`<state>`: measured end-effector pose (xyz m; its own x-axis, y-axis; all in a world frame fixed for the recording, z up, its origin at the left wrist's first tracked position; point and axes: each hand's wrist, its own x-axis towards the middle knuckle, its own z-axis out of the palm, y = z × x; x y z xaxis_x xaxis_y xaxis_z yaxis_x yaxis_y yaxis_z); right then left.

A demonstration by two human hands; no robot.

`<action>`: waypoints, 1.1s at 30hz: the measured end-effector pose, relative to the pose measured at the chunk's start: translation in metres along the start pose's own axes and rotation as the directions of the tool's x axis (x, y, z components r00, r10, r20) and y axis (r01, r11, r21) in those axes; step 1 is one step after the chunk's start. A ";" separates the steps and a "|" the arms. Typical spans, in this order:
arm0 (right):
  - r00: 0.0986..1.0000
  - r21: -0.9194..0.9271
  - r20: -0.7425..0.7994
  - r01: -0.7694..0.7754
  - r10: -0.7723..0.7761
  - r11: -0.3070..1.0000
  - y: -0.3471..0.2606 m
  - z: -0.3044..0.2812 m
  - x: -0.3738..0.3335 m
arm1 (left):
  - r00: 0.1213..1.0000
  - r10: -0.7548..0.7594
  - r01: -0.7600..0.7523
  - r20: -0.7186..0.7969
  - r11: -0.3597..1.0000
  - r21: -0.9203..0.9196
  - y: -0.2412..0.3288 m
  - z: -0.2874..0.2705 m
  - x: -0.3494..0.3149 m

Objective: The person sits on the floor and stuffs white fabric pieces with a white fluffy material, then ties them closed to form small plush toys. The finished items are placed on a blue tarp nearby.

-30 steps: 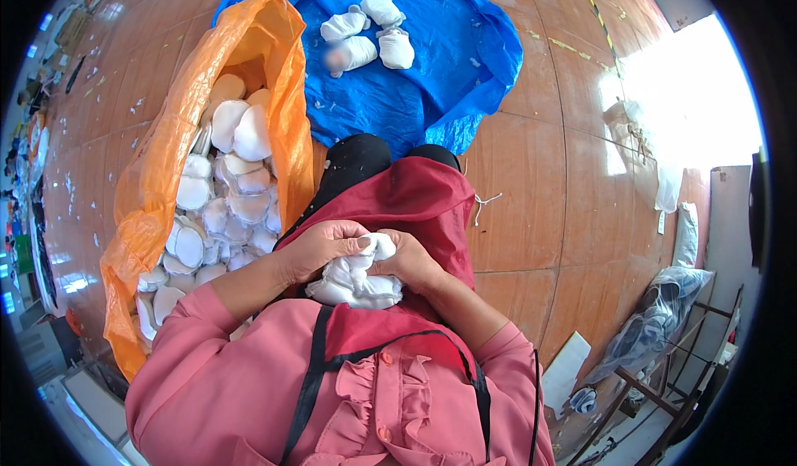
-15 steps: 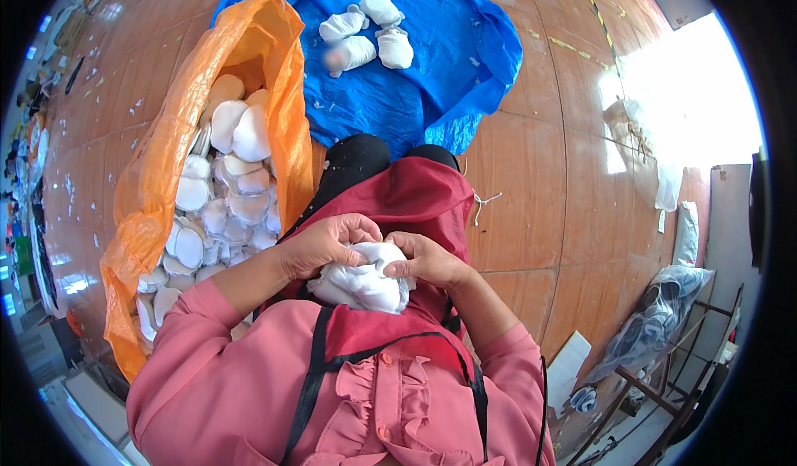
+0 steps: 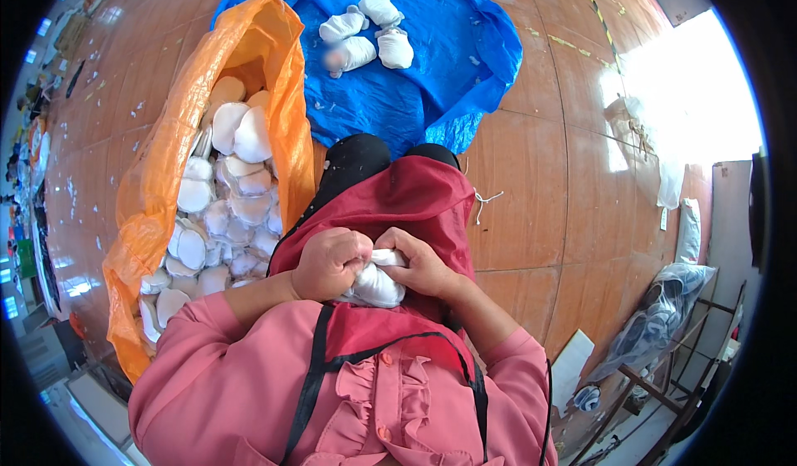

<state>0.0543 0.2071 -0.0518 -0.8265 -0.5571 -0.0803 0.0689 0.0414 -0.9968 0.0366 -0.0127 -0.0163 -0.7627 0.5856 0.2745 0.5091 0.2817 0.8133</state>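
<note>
A white cloth bundle [image 3: 375, 288] rests in my lap on the dark red apron [image 3: 398, 192]. My left hand [image 3: 330, 263] is closed in a fist at the bundle's upper left, gripping its cloth. From the right, my right hand [image 3: 417, 265] pinches the top of the same bundle, with a fold of white cloth [image 3: 388, 257] showing between the hands. What lies inside the bundle is hidden. Beyond my knees, several similar white bundles [image 3: 395, 48] lie on a blue plastic sheet [image 3: 432, 17].
On my left lies an orange woven sack [image 3: 141, 217], its mouth open over many white oval pads [image 3: 253, 134]. A piece of white string [image 3: 488, 197] is on the brown tiled floor [image 3: 523, 225]. At the right stand a clear plastic bag [image 3: 664, 316] and a metal frame [image 3: 656, 391].
My left hand has turned and closed into a fist on the bundle's cloth. The bundle is drawn tighter and looks smaller and rounder. Both hands remain over my lap.
</note>
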 end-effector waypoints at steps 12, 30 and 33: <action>0.970 -0.142 0.206 0.162 -0.131 0.977 -0.007 -0.011 -0.026 | 0.891 0.356 -0.395 0.281 0.913 0.096 -0.008 -0.028 -0.022; 0.963 -0.232 0.267 0.039 0.025 0.972 -0.011 -0.010 -0.020 | 0.713 0.006 0.099 0.701 0.989 -0.109 -0.004 -0.033 0.014; 0.976 -0.235 0.197 0.141 -0.095 0.962 -0.002 -0.005 -0.023 | 0.765 0.092 0.059 0.637 0.976 -0.212 -0.005 -0.034 0.013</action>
<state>0.0701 0.2236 -0.0480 -0.7030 -0.7109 0.0175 -0.1817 0.1558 -0.9709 0.0106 -0.0326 0.0012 -0.2826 0.9583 -0.0419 0.3673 0.1485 0.9182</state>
